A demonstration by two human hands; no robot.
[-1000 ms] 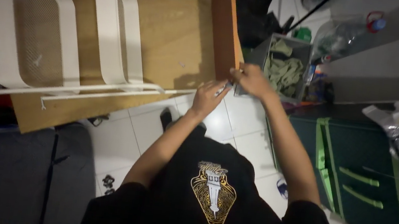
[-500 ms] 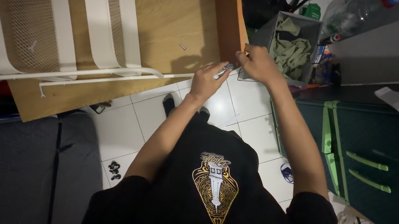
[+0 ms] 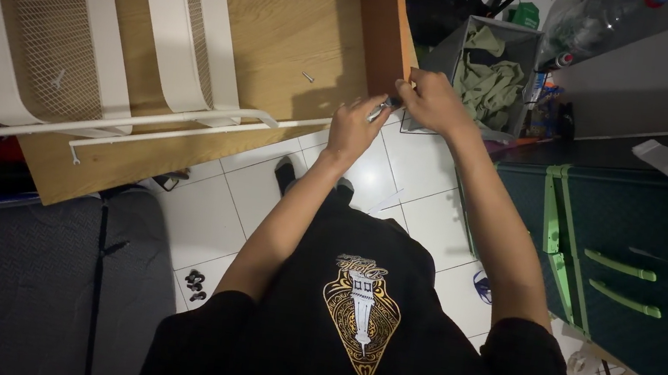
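Both hands have crept along the orange panel (image 3: 385, 27) to its near corner. The right hand (image 3: 432, 97) grips that corner; the left hand (image 3: 357, 126) pinches a small metal fitting (image 3: 376, 112) just beside it, so fastening continues there.

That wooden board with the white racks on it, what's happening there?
A person in a black shirt has both hands at the corner of the wooden board. The left hand and the right hand meet around a small metal tool at the board's reddish-brown edge piece. White mesh racks lie on the board, and a loose screw rests nearby.
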